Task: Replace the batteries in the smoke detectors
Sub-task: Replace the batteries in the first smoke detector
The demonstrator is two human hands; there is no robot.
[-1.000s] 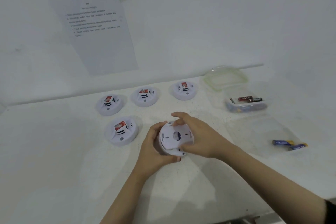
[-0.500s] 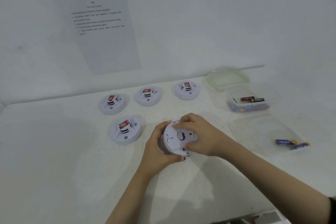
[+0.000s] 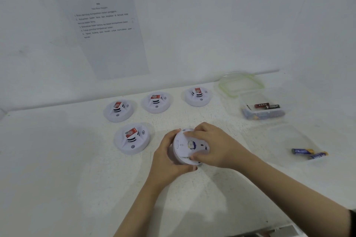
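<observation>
Five smoke detectors share the white bench (image 3: 77, 179): a row of three detectors (image 3: 156, 102) sits face-up along the back edge and a fourth detector (image 3: 133, 138) lies just in front of the row's left end, all well apart from the hands and seemingly parked there to wait their turn. The fifth detector (image 3: 183, 146) is near the middle of the bench, turned back-side up and tilted toward the person. The left grip (image 3: 169, 156) is wrapped round its left rim to brace the body, while the right grip (image 3: 217, 146) clamps fingers and thumb across the flat back plate. That looks like a hold for twisting the plate, though whether to loosen or lock it cannot be told. A small opening in the plate shows a patch of blue and yellow. Toward the right edge stands a clear box (image 3: 243, 102) holding several batteries, a red-and-black one (image 3: 266, 106) lying on top, with its green-rimmed lid (image 3: 240, 84) set behind it by the back edge, out of the way. Nearer the front, a second clear tub (image 3: 283, 140) — faint against the bench — holds two blue-and-yellow batteries (image 3: 300, 151), probably kept separate from the box's stock.
</observation>
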